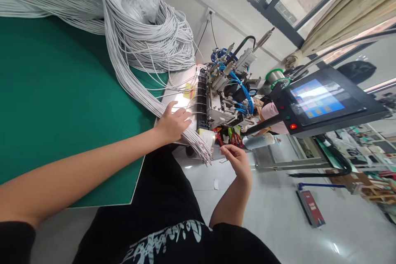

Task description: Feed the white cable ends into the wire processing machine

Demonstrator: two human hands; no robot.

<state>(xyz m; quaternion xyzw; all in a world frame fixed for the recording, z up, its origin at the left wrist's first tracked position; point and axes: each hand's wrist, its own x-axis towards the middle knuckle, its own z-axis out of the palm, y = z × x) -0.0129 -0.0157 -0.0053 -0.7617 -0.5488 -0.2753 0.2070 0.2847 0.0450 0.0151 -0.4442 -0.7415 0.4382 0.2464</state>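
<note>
A thick bundle of thin white cables [136, 82] runs from a large heap down across the table corner, its stripped, reddish-tipped ends [204, 152] fanned out past the edge. My left hand [173, 124] lies over this bundle with bent fingers curled about it, close to the machine's front. Just beyond the cable ends is my right hand [237, 161], thumb and forefinger pinched together. Whatever is between those fingertips is too small to make out. Several single cables lead into the black clamp row [202, 99] of a benchtop machine [229, 90] with blue air hoses.
The green tabletop [62, 103] spreads to the left. Right of the machine are a touchscreen panel [321, 99] with a red lit button and a solder wire spool [276, 77]. Red-handled scissors [236, 139] and a pale bottle [258, 141] sit near my right hand.
</note>
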